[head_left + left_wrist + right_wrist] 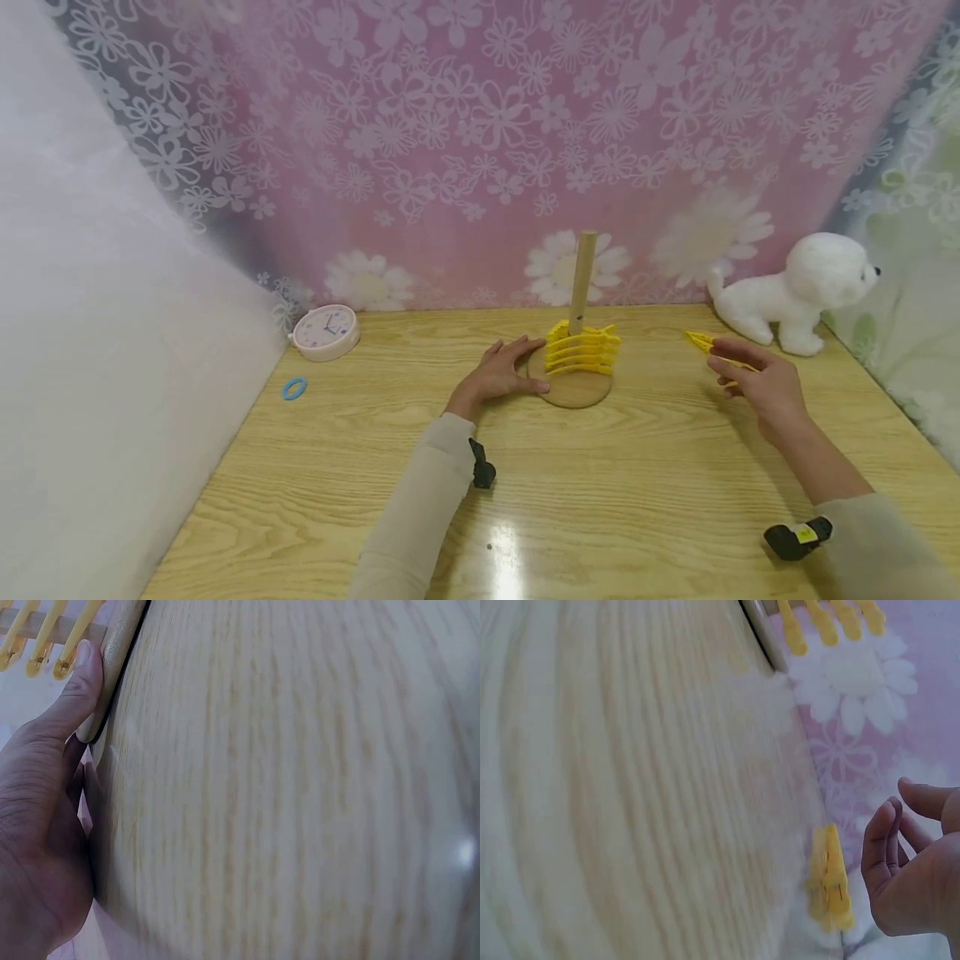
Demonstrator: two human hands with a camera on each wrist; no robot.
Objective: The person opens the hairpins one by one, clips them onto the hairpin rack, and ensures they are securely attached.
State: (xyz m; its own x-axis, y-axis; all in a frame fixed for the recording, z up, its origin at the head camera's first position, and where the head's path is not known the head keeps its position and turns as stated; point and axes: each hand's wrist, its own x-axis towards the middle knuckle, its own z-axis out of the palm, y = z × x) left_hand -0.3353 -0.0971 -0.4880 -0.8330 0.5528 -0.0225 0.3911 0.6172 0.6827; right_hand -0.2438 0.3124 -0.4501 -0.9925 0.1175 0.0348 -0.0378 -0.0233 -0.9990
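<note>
A slim yellow plastic clip (836,892) lies near the back edge of the wood-grain desk (637,500), toward its back right corner. The right hand (761,383), loosely curved and empty, is just beside it; a centred pinch would likely work best. The left hand (502,372) grasps the round wooden base's (573,393) rim, which should prevent sliding.

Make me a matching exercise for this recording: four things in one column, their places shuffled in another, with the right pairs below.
Things
1. Left hand
2. Loose yellow clip
3. Blue ring
4. White toy dog

Places
A. In front of the clock
B. At the edge of the round wooden base
C. Toward the table's far right corner
D. Near the right hand

Pairs: 1-B, 2-D, 3-A, 4-C
</note>
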